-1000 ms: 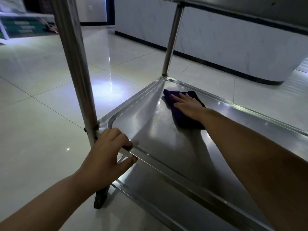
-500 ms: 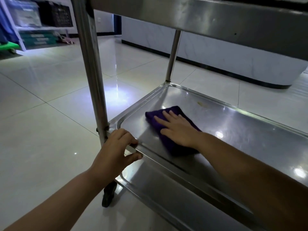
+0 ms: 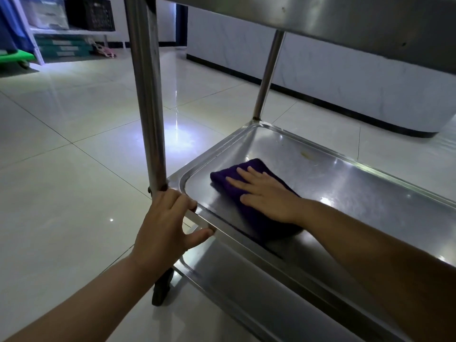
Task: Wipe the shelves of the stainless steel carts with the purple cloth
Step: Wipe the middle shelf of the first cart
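1. Pale glossy tiled floor (image 3: 74, 169): carries the cart; a bright light reflection lies just behind the near post.
2. Stainless steel cart, middle shelf (image 3: 345, 183): a shallow rimmed tray. The underside of an upper steel shelf (image 3: 320, 13) crosses the top of the view, and a lower steel shelf (image 3: 246, 287) shows beneath the near rim.
3. White marbled counter with a dark base strip (image 3: 345, 77): stands beyond the cart on the far side.
4. Near round steel upright post (image 3: 148, 95): rises from the shelf's near left corner; a dark castor wheel (image 3: 160, 290) sits below it. A second post (image 3: 267, 72) stands at the far left corner.
5. Right hand (image 3: 266, 196): fingers straight and spread, palm pressed flat on the cloth; nothing is pinched or curled round.
6. Left hand (image 3: 167, 223): fingers curled over the shelf's near rim beside the post, thumb under the rim, holding the cart.
7. Folded dark purple cloth (image 3: 246, 169): lies on the middle shelf near its left end, directly under the right palm, its edges showing ahead of the fingertips and behind the wrist.
8. Yellowish smear (image 3: 307, 155): on the shelf, beyond the cloth.
9. Background shelving with green boxes (image 3: 61, 46): bears pale labels; the writing is too small to read.
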Motion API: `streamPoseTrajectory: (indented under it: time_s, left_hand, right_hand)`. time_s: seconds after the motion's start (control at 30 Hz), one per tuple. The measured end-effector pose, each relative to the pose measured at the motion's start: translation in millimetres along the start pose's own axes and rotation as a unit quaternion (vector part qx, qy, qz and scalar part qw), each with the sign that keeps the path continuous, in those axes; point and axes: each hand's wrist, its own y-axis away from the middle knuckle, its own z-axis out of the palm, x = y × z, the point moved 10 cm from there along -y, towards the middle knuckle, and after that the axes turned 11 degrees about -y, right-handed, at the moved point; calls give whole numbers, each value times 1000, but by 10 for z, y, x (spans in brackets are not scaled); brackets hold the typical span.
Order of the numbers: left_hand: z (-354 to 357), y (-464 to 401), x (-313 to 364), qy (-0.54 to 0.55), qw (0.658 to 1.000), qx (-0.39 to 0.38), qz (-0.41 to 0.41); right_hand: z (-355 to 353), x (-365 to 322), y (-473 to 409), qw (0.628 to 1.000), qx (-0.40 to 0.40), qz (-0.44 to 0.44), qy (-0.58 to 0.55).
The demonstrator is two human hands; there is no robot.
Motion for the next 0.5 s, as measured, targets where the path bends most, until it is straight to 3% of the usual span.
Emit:
streamPoseTrajectory:
  time_s: [0.07,0.23,0.37,0.5]
  left_hand:
    - [24,-7,-37,3,1000,-7,2]
    - [6,-3,-111,33,999,-2,23]
    - [-16,-5,-154,39,999,7,23]
    - [-120,-47,-167,50,998,39,27]
  right_hand:
    - [-134,145,-217,998,-2,8,69]
    - [-464,638,-737,990,29,95,100]
    - [-655,913,-1012,982,83,167,-4]
    - [-667,922,-1106,976,103,192,-28]
